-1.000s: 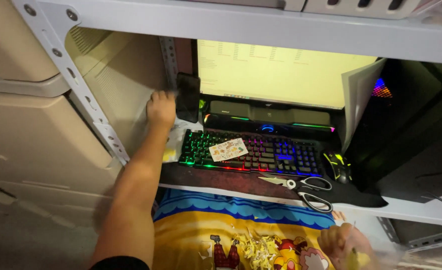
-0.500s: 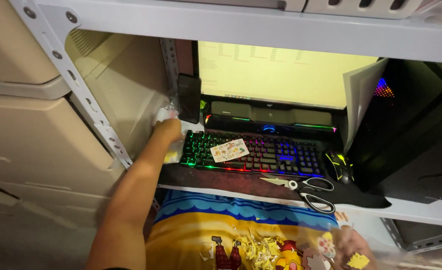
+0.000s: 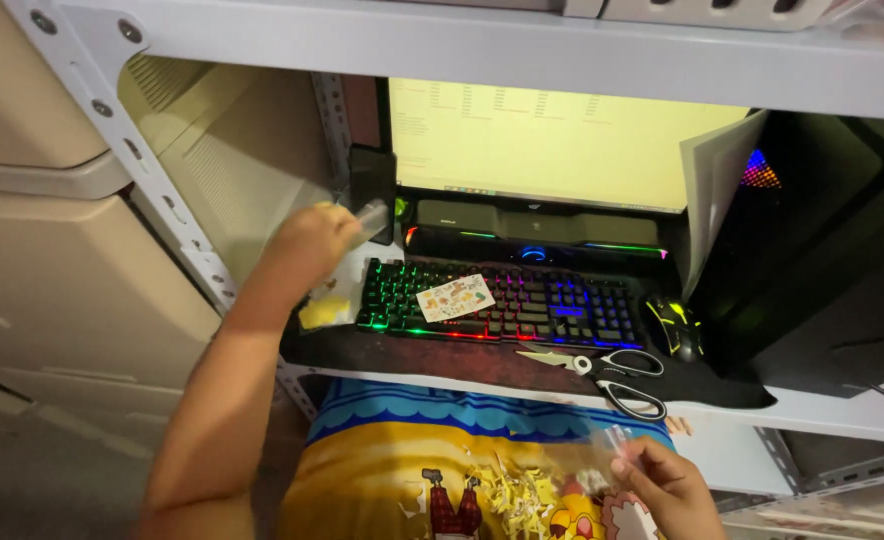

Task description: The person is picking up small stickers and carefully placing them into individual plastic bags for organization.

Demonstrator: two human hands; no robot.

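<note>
My left hand [image 3: 310, 242] is stretched out to the left end of the lit keyboard [image 3: 522, 305], closed around a small clear object [image 3: 371, 214] that sticks out toward a dark phone [image 3: 372, 190] standing by the shelf post. Yellow paper scraps [image 3: 322, 312] lie just below that hand. My right hand [image 3: 667, 485] is low at the bottom right, over my lap, pinching a thin clear plastic piece [image 3: 614, 441]. Several yellow cut-out bits [image 3: 512, 490] lie on the printed yellow cloth [image 3: 382, 470] over my lap.
A bright monitor [image 3: 552, 140] stands behind a dark soundbar [image 3: 537, 225]. A sticker sheet [image 3: 455, 297] lies on the keyboard. Scissors [image 3: 612, 375] and a mouse [image 3: 674, 325] sit on the black mat at the right, beside a dark computer case [image 3: 822, 250]. Metal shelf posts frame the left.
My left hand has drawn back from the phone by the post toward me and now grips a small clear object. My right hand has come up further into view with the clear plastic.
</note>
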